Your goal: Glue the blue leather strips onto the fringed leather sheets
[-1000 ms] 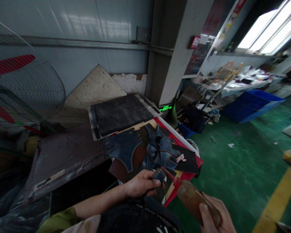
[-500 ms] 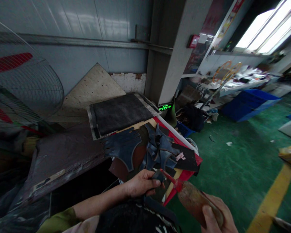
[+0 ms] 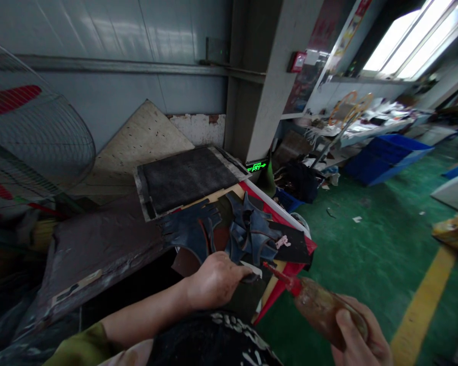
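My right hand (image 3: 361, 328) is wrapped round a brownish, grimy glue bottle (image 3: 320, 307) with a red nozzle that points up and left. My left hand (image 3: 217, 279) is closed on a small dark leather piece (image 3: 252, 276), whose pale side shows beyond the fingers. The nozzle tip is close to the piece, with a small gap between them. Just past my left hand lie dark blue leather cut pieces (image 3: 252, 229) in a loose pile. A wider blue piece with a fringed edge (image 3: 189, 226) is spread to their left.
Beyond the pieces lies a black panel with pale borders (image 3: 191, 178). A pink scrap (image 3: 283, 241) rests on a black sheet at the right edge. A caged fan (image 3: 41, 127) stands left. Blue bins (image 3: 381, 160) are on the green floor (image 3: 351, 254).
My left hand has turned over, back upward, and tilted the leather piece so its pale side shows. The glue bottle has moved right and away from it.
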### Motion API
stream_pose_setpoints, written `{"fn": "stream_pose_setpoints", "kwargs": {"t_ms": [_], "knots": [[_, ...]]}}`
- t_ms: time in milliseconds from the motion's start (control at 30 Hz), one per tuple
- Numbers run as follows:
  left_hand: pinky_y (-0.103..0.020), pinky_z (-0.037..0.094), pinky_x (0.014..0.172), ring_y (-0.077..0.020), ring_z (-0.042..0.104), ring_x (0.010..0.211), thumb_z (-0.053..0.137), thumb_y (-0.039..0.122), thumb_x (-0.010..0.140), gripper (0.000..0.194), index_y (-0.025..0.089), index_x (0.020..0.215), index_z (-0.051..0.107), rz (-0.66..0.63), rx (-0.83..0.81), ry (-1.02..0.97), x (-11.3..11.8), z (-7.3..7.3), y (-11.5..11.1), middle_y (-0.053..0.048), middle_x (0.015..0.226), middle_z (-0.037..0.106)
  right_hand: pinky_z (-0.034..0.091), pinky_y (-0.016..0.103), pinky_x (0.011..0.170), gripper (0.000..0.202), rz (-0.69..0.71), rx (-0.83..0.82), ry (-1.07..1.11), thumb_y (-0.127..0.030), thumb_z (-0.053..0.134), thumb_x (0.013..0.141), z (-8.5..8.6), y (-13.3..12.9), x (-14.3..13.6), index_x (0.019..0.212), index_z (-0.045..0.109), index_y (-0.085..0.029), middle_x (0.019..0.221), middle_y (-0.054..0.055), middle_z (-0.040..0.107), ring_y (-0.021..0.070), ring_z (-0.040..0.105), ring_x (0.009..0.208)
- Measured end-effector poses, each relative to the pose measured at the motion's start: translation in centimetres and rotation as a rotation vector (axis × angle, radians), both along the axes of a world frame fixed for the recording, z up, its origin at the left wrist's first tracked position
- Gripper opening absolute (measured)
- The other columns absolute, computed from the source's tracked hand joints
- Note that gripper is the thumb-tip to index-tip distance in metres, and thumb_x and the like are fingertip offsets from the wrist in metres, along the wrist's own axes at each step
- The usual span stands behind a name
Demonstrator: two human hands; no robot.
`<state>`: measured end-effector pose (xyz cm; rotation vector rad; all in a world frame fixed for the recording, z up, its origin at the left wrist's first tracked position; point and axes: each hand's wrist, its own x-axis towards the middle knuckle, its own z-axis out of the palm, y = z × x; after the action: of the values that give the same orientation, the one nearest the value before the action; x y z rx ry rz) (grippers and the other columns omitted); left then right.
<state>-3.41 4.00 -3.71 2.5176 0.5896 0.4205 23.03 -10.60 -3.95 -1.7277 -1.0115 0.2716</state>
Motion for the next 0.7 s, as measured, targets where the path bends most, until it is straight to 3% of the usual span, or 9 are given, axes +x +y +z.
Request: {"fn": "stream_pose_setpoints", "kwargs": {"t_ms": [67, 167, 333, 500, 700], "knots": [[-0.034, 0.041, 0.072, -0.0177, 0.058, 0.064, 0.046, 0.014, 0.082, 0.039, 0.014, 0.119, 0.057, -0.008, 0.195, 0.082, -0.3, 0.0, 0.2, -0.004, 0.071, 0.064, 0.049, 0.026, 0.062, 0.026, 0.042, 0.012, 0.005, -0.046, 0.065, 0.079, 0.1, 0.0, 0.2, 0.085, 0.069, -0.021, 0.083, 0.004, 0.067, 0.0179, 0.062, 0.073], [-0.034, 0.041, 0.070, -0.0177, 0.056, 0.063, 0.045, 0.012, 0.081, 0.039, 0.013, 0.118, 0.056, 0.010, 0.325, 0.156, -0.4, -0.2, 0.2, -0.003, 0.069, 0.061, 0.049, 0.026, 0.064, 0.026, 0.107, -0.030, 0.079, -0.045, 0.067, 0.078, -0.9, -0.1, 0.6, 0.087, 0.070, -0.021, 0.087, 0.005, 0.068, 0.0186, 0.063, 0.076], [-0.035, 0.040, 0.068, -0.0174, 0.054, 0.061, 0.045, 0.012, 0.080, 0.037, 0.014, 0.115, 0.056, 0.044, 0.372, 0.143, -0.8, -0.8, 0.0, -0.002, 0.066, 0.059, 0.052, 0.025, 0.068, 0.027, 0.186, -0.114, 0.175, -0.041, 0.070, 0.076, -2.8, -0.8, 1.1, 0.093, 0.070, -0.021, 0.094, 0.006, 0.068, 0.0186, 0.064, 0.080], [-0.034, 0.040, 0.067, -0.0165, 0.054, 0.059, 0.046, 0.012, 0.079, 0.038, 0.015, 0.115, 0.056, 0.086, 0.417, 0.098, -1.3, -1.4, -0.4, 0.000, 0.065, 0.059, 0.053, 0.018, 0.065, 0.020, 0.289, -0.122, 0.203, -0.040, 0.069, 0.077, -1.8, -1.1, -0.2, 0.085, 0.073, -0.023, 0.087, 0.004, 0.069, 0.0162, 0.066, 0.077], [-0.033, 0.042, 0.067, -0.0159, 0.053, 0.057, 0.046, 0.013, 0.081, 0.035, 0.016, 0.114, 0.056, 0.093, 0.451, 0.063, -1.6, -1.8, -0.6, 0.001, 0.063, 0.058, 0.053, 0.017, 0.064, 0.024, 0.172, -0.117, 0.285, -0.046, 0.071, 0.074, -1.2, -1.1, -1.1, 0.081, 0.073, -0.023, 0.086, 0.004, 0.069, 0.0159, 0.066, 0.076]]}}
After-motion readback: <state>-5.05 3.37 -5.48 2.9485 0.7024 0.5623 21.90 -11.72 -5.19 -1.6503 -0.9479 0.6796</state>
